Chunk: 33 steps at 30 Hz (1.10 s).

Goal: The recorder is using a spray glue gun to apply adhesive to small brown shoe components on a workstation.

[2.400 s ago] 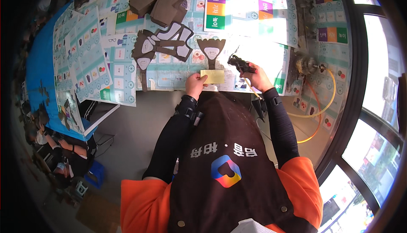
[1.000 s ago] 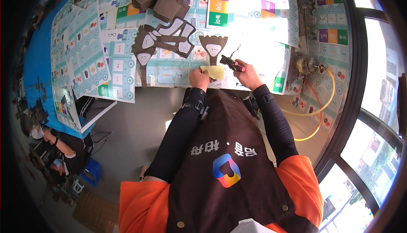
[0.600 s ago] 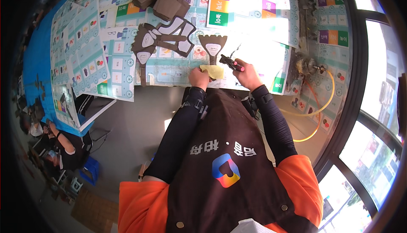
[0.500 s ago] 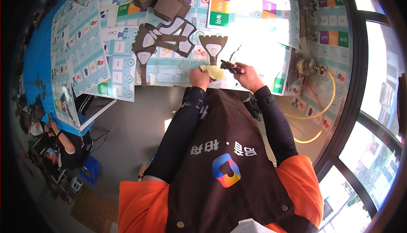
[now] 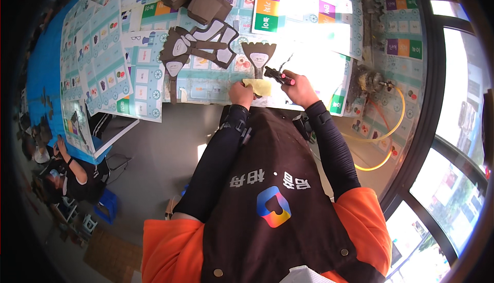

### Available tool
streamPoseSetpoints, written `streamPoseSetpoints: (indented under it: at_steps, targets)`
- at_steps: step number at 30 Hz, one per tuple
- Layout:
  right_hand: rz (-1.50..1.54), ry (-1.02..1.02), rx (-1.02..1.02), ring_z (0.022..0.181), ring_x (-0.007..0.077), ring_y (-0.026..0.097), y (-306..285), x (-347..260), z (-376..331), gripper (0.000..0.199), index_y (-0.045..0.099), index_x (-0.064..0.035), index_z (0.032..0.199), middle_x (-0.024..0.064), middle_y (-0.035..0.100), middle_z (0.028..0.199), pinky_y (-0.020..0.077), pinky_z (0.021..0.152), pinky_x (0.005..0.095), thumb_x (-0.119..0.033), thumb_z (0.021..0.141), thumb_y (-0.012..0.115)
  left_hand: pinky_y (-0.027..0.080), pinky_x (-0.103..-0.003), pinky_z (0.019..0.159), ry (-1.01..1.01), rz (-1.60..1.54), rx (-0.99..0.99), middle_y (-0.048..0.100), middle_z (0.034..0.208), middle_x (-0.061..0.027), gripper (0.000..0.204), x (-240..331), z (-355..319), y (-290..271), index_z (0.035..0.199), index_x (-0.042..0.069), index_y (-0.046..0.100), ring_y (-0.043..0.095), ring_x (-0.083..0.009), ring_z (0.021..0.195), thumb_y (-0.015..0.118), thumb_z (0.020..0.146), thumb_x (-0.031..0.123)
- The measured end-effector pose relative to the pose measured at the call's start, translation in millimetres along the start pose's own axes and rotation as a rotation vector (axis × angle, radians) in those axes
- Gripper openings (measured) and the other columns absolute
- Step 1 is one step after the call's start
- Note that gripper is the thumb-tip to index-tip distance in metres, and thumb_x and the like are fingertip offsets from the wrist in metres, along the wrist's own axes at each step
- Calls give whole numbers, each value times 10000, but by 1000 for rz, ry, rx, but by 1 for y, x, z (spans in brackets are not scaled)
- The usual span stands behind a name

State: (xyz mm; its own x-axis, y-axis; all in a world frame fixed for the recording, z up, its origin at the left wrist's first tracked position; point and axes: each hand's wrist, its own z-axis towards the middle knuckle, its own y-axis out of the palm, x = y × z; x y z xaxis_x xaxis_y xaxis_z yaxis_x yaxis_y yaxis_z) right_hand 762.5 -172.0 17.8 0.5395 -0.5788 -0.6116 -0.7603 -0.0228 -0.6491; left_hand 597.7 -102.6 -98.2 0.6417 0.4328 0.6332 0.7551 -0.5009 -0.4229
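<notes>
My left hand (image 5: 241, 94) is at the table's near edge, its fingers closed on a small pale yellow sheet (image 5: 261, 87). The sheet covers the lower end of a dark brown fan-shaped piece (image 5: 258, 50), which has a scalloped top and a pale patch in its middle. To its right, my right hand (image 5: 302, 90) grips a black clamp-like tool (image 5: 276, 73) with pink handle ends. The tool's head is close to the stem of the brown piece; I cannot tell whether they touch. A dark squiggly mark or strip (image 5: 286, 62) shows on the bright surface behind the tool.
More dark brown cutouts (image 5: 176, 51) with pale patches lie to the left, below stacked brown pieces (image 5: 208, 2). Printed sheets (image 5: 206, 91) cover the table. A yellow hose (image 5: 404, 109) loops at the right by the windows. Another person (image 5: 77, 172) sits at the far left.
My right hand has shifted slightly left with the black tool, which is now a little nearer the yellow sheet. My left hand stays nearly still. The person at the far left has moved an arm.
</notes>
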Motion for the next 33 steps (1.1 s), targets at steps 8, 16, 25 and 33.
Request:
streamPoseSetpoints:
  at_steps: [8,16,25,33]
  targets:
    - [106,-6,83,744,419,571,0,3,7,239,584,-20,931,238,591,748,459,664,434,-131,725,535,509,-332,502,-2,-17,-13,618,545,-136,180,3,-2,-2,739,-42,609,633,-235,474,570,762,132]
    - [153,164,182,738,401,588,1,12,14,258,592,-16,962,237,598,754,470,674,405,-118,729,548,508,-319,495,-14,-28,-91,611,536,-137,193,4,-1,-3,709,-50,600,626,-238,458,570,764,132]
    - [143,159,193,740,377,607,-2,10,19,294,606,-30,993,227,610,756,473,673,388,-133,721,565,512,-331,493,-43,-39,-107,619,554,-140,206,7,-1,-5,721,-57,615,635,-227,466,574,770,140]
    - [170,74,148,725,350,612,-9,18,25,341,601,-14,1016,221,612,753,475,675,377,-132,698,566,485,-301,490,-20,-2,-81,634,607,-128,205,10,-1,-7,735,-67,618,635,-208,478,590,781,130]
